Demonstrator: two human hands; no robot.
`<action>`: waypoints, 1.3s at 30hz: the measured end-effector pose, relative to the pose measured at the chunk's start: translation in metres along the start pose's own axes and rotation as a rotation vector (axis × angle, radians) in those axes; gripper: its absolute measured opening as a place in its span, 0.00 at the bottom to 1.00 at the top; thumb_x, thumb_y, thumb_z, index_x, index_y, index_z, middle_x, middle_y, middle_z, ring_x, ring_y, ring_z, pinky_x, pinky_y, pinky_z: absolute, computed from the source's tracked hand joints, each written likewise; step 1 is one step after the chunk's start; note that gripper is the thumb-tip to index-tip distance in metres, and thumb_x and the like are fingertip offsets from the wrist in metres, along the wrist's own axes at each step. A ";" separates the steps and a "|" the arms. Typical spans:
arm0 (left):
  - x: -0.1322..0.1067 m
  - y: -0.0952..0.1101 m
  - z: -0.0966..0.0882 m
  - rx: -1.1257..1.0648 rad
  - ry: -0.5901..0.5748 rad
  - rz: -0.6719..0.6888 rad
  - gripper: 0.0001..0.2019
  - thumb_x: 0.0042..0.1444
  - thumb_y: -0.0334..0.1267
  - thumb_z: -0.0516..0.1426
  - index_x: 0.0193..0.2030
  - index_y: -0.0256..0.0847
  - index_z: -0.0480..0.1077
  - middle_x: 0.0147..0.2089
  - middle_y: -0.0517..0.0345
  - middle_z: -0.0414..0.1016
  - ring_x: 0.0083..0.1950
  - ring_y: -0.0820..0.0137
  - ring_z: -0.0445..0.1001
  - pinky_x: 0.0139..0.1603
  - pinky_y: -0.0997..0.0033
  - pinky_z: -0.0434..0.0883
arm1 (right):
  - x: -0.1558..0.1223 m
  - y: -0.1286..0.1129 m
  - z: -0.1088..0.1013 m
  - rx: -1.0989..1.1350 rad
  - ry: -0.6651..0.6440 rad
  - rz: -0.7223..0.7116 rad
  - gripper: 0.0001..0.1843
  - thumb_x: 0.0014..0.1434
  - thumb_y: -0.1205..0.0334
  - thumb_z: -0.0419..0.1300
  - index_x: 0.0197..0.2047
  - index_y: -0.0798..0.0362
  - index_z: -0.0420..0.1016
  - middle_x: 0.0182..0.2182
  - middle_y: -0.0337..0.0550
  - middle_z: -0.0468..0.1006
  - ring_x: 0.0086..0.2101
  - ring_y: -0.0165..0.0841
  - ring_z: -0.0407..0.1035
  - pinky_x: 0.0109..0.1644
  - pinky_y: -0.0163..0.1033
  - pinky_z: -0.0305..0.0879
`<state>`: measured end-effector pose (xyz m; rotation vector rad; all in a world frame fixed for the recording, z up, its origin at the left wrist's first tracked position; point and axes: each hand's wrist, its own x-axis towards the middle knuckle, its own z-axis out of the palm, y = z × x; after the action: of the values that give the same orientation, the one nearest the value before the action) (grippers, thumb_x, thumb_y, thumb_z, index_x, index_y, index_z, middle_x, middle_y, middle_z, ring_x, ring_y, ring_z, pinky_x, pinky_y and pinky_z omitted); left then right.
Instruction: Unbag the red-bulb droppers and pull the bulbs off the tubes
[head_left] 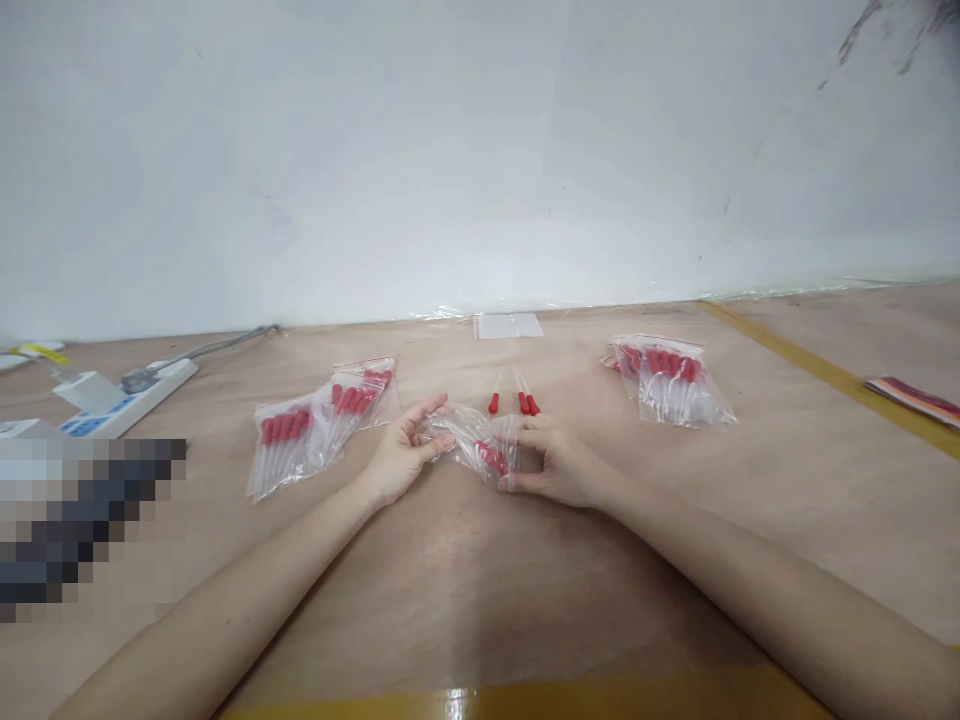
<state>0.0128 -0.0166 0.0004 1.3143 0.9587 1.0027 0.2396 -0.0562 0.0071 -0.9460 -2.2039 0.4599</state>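
I hold a small clear zip bag (480,445) low over the middle of the wooden table (465,600), my left hand (401,455) pinching its left edge between thumb and fingers, my right hand (559,465) curled around its right end and pinching the plastic, so it stays stretched between them. Inside are red-bulbed droppers, maybe two or three; the crumpled film blurs the count. Just beyond my right hand three loose droppers (517,398) lie bare on the table, bulbs toward me. To the left sit two filled bags of droppers (319,425), overlapping; to the right, another pile of filled bags (671,380). By the wall lie flat empty bags (508,325), and far left a power strip (131,395).
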 end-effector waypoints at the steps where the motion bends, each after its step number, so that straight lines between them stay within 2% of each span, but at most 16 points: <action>1: 0.000 0.000 0.000 0.014 0.008 -0.004 0.38 0.38 0.38 0.66 0.58 0.41 0.58 0.51 0.54 0.69 0.36 0.75 0.72 0.43 0.70 0.70 | 0.002 -0.002 0.001 0.003 -0.011 -0.017 0.21 0.48 0.59 0.63 0.47 0.48 0.71 0.45 0.43 0.72 0.46 0.35 0.65 0.51 0.42 0.60; 3: 0.000 0.000 0.000 0.028 0.019 -0.008 0.39 0.38 0.39 0.65 0.60 0.41 0.57 0.46 0.55 0.72 0.34 0.74 0.73 0.43 0.69 0.69 | 0.004 -0.004 0.004 0.001 -0.023 -0.036 0.18 0.50 0.63 0.61 0.46 0.49 0.71 0.45 0.43 0.72 0.46 0.35 0.65 0.51 0.42 0.60; 5: 0.000 0.001 -0.002 0.035 0.015 -0.007 0.40 0.38 0.39 0.65 0.60 0.40 0.56 0.44 0.55 0.73 0.34 0.74 0.73 0.43 0.68 0.70 | 0.005 -0.004 0.006 -0.008 -0.014 -0.008 0.13 0.53 0.66 0.56 0.43 0.51 0.72 0.41 0.43 0.73 0.42 0.33 0.67 0.46 0.39 0.62; 9: -0.001 0.002 -0.005 0.046 -0.012 -0.014 0.41 0.38 0.39 0.66 0.60 0.42 0.55 0.48 0.54 0.72 0.34 0.74 0.73 0.43 0.69 0.70 | 0.005 -0.004 0.007 -0.038 0.003 0.083 0.11 0.54 0.70 0.51 0.40 0.54 0.71 0.35 0.43 0.73 0.34 0.31 0.67 0.38 0.35 0.63; 13: -0.001 0.002 -0.005 -0.037 -0.055 -0.012 0.41 0.38 0.38 0.66 0.61 0.42 0.55 0.54 0.52 0.67 0.36 0.74 0.73 0.44 0.69 0.70 | 0.006 -0.003 0.012 -0.019 -0.006 0.064 0.11 0.52 0.65 0.57 0.41 0.53 0.72 0.37 0.43 0.74 0.37 0.32 0.67 0.42 0.37 0.64; 17: 0.001 0.002 -0.011 -0.024 -0.074 -0.017 0.40 0.38 0.37 0.66 0.60 0.44 0.57 0.56 0.52 0.65 0.36 0.75 0.74 0.46 0.69 0.70 | 0.007 -0.001 0.013 0.047 0.037 0.131 0.11 0.54 0.68 0.53 0.38 0.50 0.74 0.34 0.41 0.76 0.38 0.33 0.69 0.43 0.39 0.65; 21: 0.004 0.001 -0.020 -0.013 -0.073 -0.058 0.39 0.37 0.36 0.66 0.59 0.44 0.58 0.55 0.53 0.67 0.39 0.72 0.75 0.48 0.68 0.69 | 0.005 0.004 0.009 0.355 0.054 0.209 0.13 0.54 0.67 0.52 0.42 0.49 0.72 0.39 0.39 0.75 0.43 0.34 0.69 0.49 0.42 0.64; 25: 0.003 0.004 -0.019 -0.006 -0.061 -0.093 0.40 0.36 0.36 0.67 0.59 0.44 0.59 0.52 0.54 0.70 0.43 0.68 0.75 0.50 0.67 0.68 | 0.005 0.007 0.009 0.822 0.083 0.468 0.15 0.49 0.61 0.59 0.42 0.51 0.69 0.36 0.41 0.77 0.36 0.32 0.71 0.42 0.41 0.69; 29: 0.003 0.007 -0.021 -0.010 -0.070 -0.105 0.43 0.36 0.35 0.67 0.61 0.43 0.56 0.41 0.55 0.76 0.41 0.67 0.76 0.49 0.65 0.69 | 0.009 0.008 0.005 1.013 0.197 0.558 0.12 0.47 0.59 0.61 0.35 0.53 0.69 0.36 0.43 0.77 0.31 0.28 0.70 0.39 0.37 0.69; 33: 0.007 0.015 -0.038 0.043 -0.118 -0.143 0.40 0.36 0.33 0.66 0.59 0.41 0.58 0.36 0.55 0.77 0.39 0.67 0.76 0.46 0.65 0.70 | 0.013 0.018 -0.028 0.965 0.305 0.581 0.10 0.46 0.60 0.62 0.33 0.54 0.70 0.30 0.42 0.77 0.28 0.26 0.70 0.38 0.36 0.70; 36: 0.008 0.025 -0.053 0.144 -0.103 -0.217 0.39 0.36 0.30 0.66 0.59 0.39 0.59 0.33 0.54 0.77 0.37 0.66 0.76 0.41 0.67 0.72 | 0.012 0.033 -0.058 0.816 0.467 0.488 0.10 0.48 0.59 0.62 0.34 0.53 0.70 0.31 0.42 0.77 0.30 0.28 0.72 0.42 0.39 0.70; 39: 0.008 0.034 -0.060 0.210 -0.076 -0.193 0.43 0.34 0.29 0.66 0.60 0.45 0.57 0.45 0.50 0.74 0.40 0.64 0.75 0.38 0.69 0.72 | 0.008 0.051 -0.071 0.516 0.622 0.382 0.11 0.51 0.57 0.59 0.37 0.52 0.69 0.33 0.42 0.76 0.34 0.30 0.72 0.44 0.43 0.69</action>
<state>-0.0431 0.0089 0.0325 1.3921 1.1319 0.7142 0.3115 -0.0125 0.0320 -1.0388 -1.2635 0.7465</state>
